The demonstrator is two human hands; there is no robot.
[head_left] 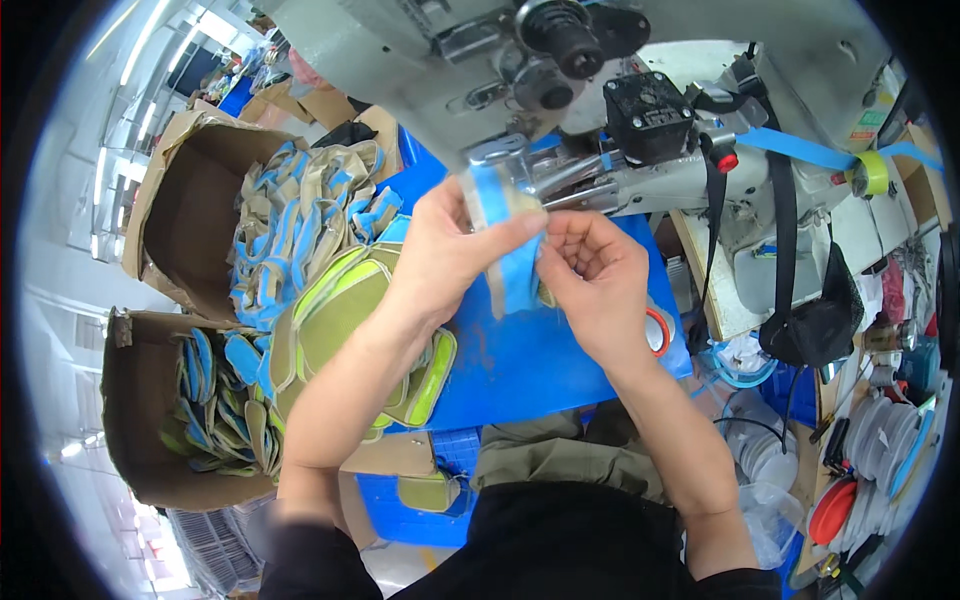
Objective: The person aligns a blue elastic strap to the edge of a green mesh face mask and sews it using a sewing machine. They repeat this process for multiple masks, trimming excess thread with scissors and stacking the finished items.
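Note:
A beige fabric piece with a blue band (515,278) hangs between my two hands, just in front of a grey sewing machine (370,45). My left hand (445,240) is closed on its upper left part, the thumb lying across the fabric. At its right edge my right hand (600,275) pinches the fabric between thumb and fingertips, the other fingers curled. The fabric's upper end is close to the machine's metal parts and looks slightly blurred. Left of my hands, olive panels with bright yellow-green trim (345,310) lie stacked on the blue table (520,365).
On the left, a cardboard box (190,200) stands by heaped beige-and-blue strips (300,225); a lower box (140,410) holds small trimmed pieces. Blue ribbon (800,147) runs past a yellow-green roll (872,173). A red-and-white roll (656,331) lies beside my right wrist. Spools (885,440) crowd the right.

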